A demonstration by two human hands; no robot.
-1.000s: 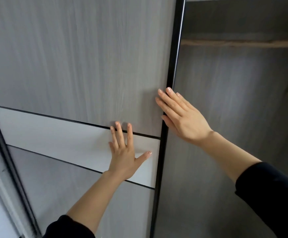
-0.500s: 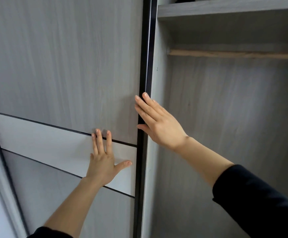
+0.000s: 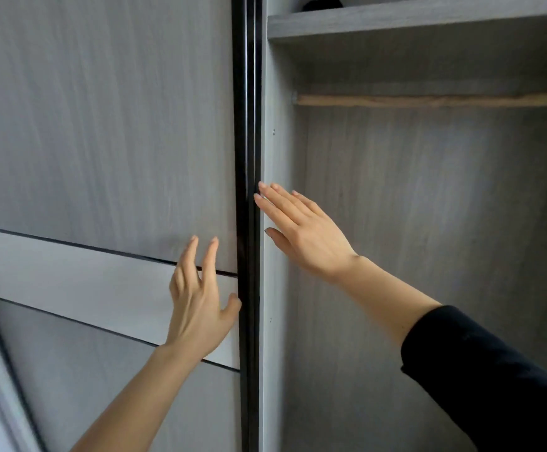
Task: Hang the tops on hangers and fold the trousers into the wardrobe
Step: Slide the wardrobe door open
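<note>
Sliding door (image 3: 102, 125) just left of right hand (image 3: 304, 233), black edge upright. Right fingertips (image 3: 260, 194) flat against edge, grasping nothing. Left hand (image 3: 197, 301) splayed, nearer panel. Wardrobe (image 3: 428, 223) bay open; rail (image 3: 428, 101) bare, no clothes visible.

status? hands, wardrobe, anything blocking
Left hand open, on door. Right hand open, fingertips at door's dark edge. Wardrobe open; rail bare. No clothes in view, nothing blocking.
</note>
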